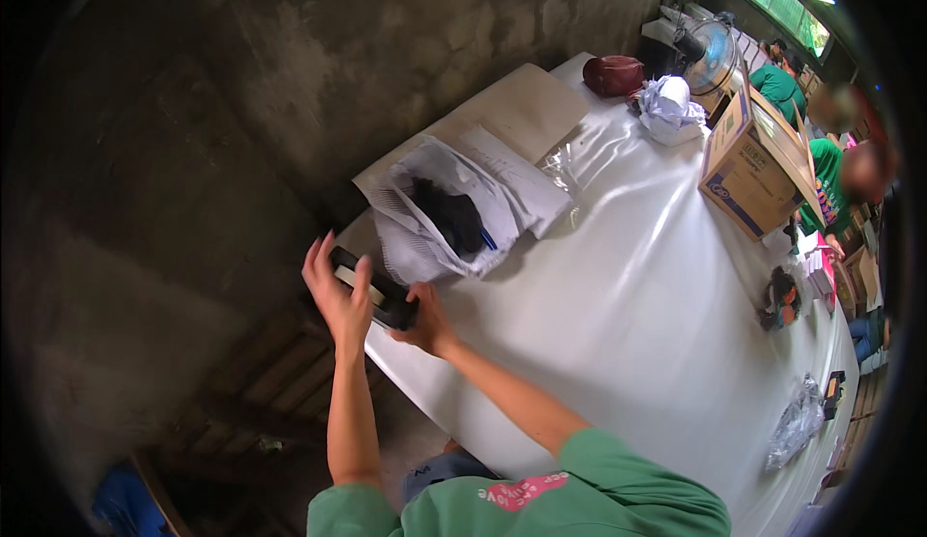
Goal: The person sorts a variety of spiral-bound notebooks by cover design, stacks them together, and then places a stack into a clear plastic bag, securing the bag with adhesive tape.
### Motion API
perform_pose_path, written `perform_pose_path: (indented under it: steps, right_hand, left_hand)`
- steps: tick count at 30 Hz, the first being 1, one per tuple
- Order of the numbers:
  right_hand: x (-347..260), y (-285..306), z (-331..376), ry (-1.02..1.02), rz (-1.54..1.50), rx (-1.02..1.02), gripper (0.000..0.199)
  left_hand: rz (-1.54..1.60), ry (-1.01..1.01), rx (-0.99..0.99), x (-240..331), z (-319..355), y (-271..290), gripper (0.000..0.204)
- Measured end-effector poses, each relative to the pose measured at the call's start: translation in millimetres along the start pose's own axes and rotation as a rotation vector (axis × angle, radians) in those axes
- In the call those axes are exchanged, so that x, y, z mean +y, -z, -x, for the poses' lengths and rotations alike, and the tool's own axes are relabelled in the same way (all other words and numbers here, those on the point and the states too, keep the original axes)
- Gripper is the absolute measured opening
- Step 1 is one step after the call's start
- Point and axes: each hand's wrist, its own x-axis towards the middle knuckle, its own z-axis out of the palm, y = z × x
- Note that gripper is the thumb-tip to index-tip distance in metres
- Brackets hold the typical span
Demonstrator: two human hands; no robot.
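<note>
Both my hands are at a black tape dispenser [394, 308] with a pale part in its middle, at the table's left corner. My left hand [338, 296] wraps its far left end, thumb bent over the top. My right hand [430, 326] grips the opposite end, thumb and fingers closed on it. Just beyond the dispenser lies an opened white mesh-patterned wrapping [401, 223] with a dark, hair-like bundle [449, 216] inside. A blue pen [489, 239] rests at the bundle's edge.
A white sheet covers the table [599, 344]. Beyond the wrapping are a brown board [526, 102] and a white packet [517, 175]. Farther off stand a maroon pouch [613, 75], a fan [710, 54] and an open cardboard box [758, 175]. People in green work at the right.
</note>
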Motion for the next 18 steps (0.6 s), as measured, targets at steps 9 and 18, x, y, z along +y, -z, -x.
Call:
perform_pose_path:
  steps: [9,18]
  right_hand:
    - [-17,176,-69,-0.279,0.403,0.305,0.055]
    - [70,200,-131,-0.360,0.761,0.346,0.078]
  left_hand:
    - [0.408,0.917,-0.450,-117,-96,-133,0.120]
    - [0.141,1.021,-0.658,-135,-94,-132,0.122]
